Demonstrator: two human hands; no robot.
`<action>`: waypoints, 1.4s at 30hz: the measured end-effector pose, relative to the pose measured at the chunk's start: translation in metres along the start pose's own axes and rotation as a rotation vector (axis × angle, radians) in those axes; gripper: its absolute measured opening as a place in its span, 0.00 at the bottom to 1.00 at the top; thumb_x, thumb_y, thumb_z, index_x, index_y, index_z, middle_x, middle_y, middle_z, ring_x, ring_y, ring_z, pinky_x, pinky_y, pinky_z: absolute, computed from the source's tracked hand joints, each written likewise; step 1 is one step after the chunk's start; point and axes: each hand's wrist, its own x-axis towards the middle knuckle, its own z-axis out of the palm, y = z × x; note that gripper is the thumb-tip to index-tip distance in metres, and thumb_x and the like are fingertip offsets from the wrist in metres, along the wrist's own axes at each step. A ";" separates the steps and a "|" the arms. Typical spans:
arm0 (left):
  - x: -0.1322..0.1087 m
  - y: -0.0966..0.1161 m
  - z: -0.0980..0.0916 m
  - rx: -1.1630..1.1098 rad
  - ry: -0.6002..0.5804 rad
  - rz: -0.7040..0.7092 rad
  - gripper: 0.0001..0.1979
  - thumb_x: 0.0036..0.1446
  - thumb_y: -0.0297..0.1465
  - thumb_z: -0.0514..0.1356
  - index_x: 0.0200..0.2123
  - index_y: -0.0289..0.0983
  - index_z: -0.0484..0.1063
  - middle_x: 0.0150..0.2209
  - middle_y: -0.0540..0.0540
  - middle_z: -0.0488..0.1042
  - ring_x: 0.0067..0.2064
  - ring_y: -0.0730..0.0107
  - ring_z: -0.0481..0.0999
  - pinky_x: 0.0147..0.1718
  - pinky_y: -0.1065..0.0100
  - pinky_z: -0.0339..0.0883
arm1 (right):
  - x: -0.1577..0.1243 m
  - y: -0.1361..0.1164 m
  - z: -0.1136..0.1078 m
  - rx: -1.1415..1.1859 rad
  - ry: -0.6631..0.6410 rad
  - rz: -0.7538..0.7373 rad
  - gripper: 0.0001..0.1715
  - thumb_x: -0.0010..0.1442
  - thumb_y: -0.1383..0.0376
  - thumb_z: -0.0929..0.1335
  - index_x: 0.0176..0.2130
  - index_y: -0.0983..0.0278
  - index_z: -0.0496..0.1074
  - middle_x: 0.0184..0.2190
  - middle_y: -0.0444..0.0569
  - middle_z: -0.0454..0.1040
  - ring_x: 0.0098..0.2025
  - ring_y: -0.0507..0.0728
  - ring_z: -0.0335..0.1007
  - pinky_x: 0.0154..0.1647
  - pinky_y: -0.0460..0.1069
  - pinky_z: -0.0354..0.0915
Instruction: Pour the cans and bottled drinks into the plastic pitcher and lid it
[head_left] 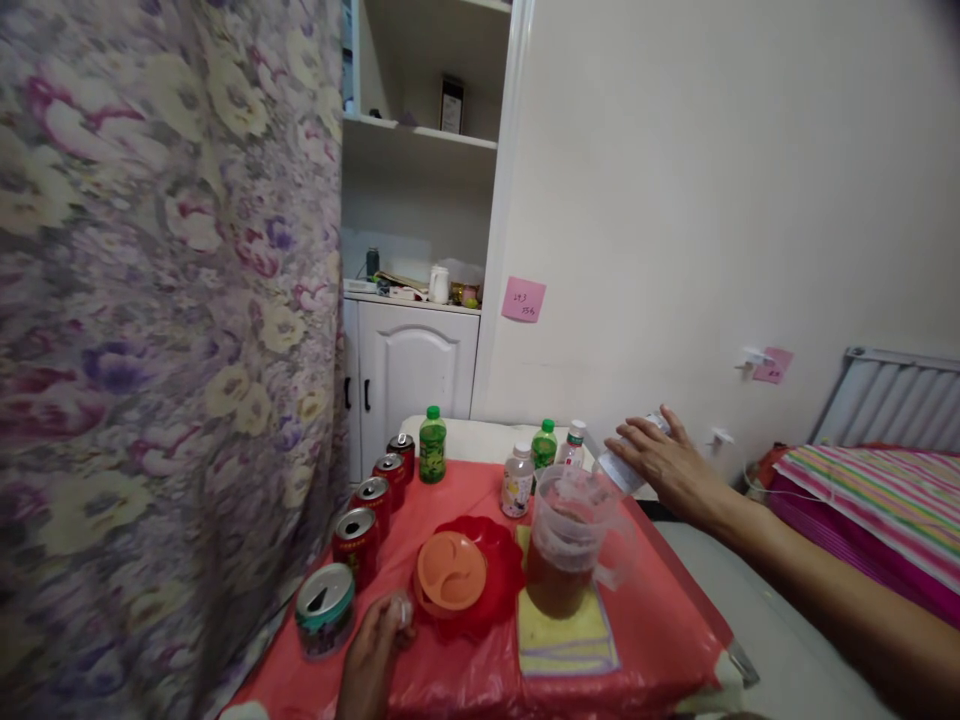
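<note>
My right hand (pixel 652 460) grips a pale bottle (pixel 621 474), tilted with its neck down over the mouth of a clear plastic pitcher (pixel 562 550). Brown liquid fills much of the pitcher, which stands on a yellow cloth (pixel 566 650). Low on the table, my left hand (pixel 379 635) is closed around a small whitish thing that looks like a bottle cap (pixel 402 608). Right beside it sits a red scalloped bowl (pixel 504 575) with an orange divided dish (pixel 451 570) in it. The open teal-rimmed can (pixel 325 612) is just left of that hand.
Several open cans, including a red one (pixel 355 545), line the table's left side. A green bottle (pixel 433 447) stands at the back. Behind the pitcher are a white-capped bottle (pixel 517 482) and another green-capped bottle (pixel 544 443). A floral curtain (pixel 165 350) hangs at left.
</note>
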 end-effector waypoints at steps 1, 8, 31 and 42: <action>0.001 -0.001 -0.001 -0.015 -0.032 -0.020 0.29 0.39 0.61 0.67 0.31 0.41 0.76 0.26 0.49 0.78 0.28 0.61 0.76 0.30 0.61 0.73 | 0.000 0.000 0.000 0.001 0.000 0.009 0.31 0.61 0.79 0.61 0.60 0.60 0.69 0.58 0.54 0.75 0.63 0.65 0.65 0.69 0.72 0.44; 0.003 0.000 -0.003 -0.021 -0.061 -0.078 0.30 0.34 0.60 0.69 0.31 0.43 0.76 0.25 0.51 0.77 0.28 0.61 0.75 0.31 0.62 0.72 | -0.002 0.000 0.002 0.010 0.000 0.041 0.35 0.59 0.82 0.60 0.60 0.60 0.69 0.58 0.54 0.75 0.64 0.66 0.65 0.69 0.73 0.45; 0.002 -0.002 -0.004 -0.001 -0.052 -0.067 0.31 0.36 0.60 0.68 0.33 0.41 0.75 0.26 0.50 0.78 0.29 0.61 0.75 0.33 0.62 0.71 | -0.047 -0.014 0.002 0.740 0.059 0.442 0.39 0.54 0.58 0.72 0.63 0.60 0.65 0.57 0.59 0.75 0.58 0.72 0.70 0.61 0.71 0.61; -0.013 0.018 0.003 -0.012 -0.052 -0.080 0.31 0.36 0.57 0.70 0.35 0.38 0.78 0.28 0.50 0.75 0.31 0.63 0.75 0.34 0.63 0.71 | -0.072 -0.210 0.058 2.307 -0.128 0.407 0.57 0.30 0.46 0.81 0.58 0.55 0.70 0.52 0.52 0.79 0.57 0.74 0.72 0.60 0.65 0.64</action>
